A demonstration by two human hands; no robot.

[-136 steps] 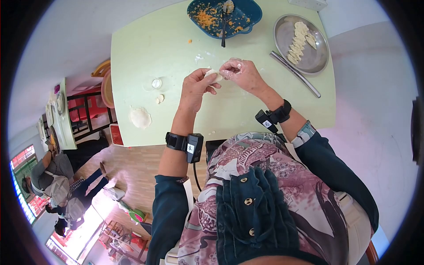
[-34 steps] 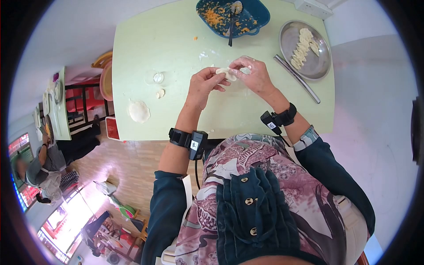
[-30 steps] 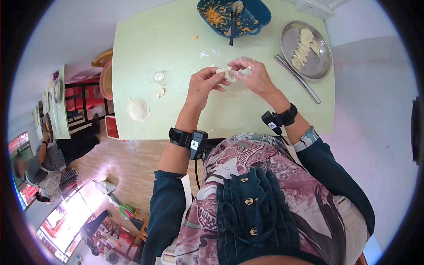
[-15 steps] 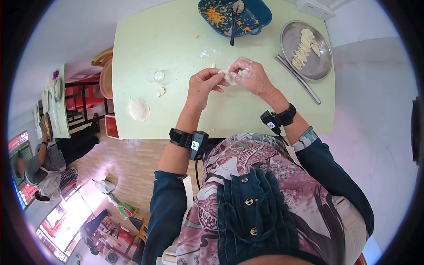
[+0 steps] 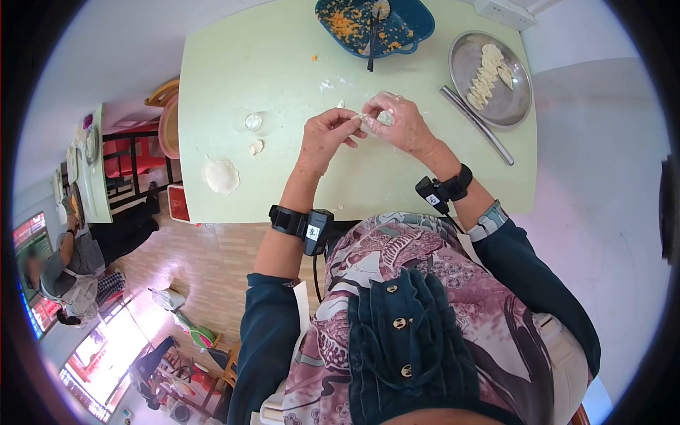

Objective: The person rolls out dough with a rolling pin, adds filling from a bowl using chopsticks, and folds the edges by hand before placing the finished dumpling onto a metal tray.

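Note:
Over the middle of the table, my left hand and my right hand meet at a small dumpling. Thumb and fingers of both hands pinch its edge, and they hide most of it. White flour dusts the fingers of my right hand. To the right lies a metal rolling pin, beside a round steel plate that bears a row of several folded dumplings. A flat round dough sheet rests at the table's left, with small dough scraps near it.
A blue basin with orange filling and a spoon stands at the table's far side. A clear glass is left of my hands. Another person sits by a second table at far left.
My right hand's fingers have closed in towards my left fingertips along the dumpling's edge, covering more of it. Other things on the table stay in place.

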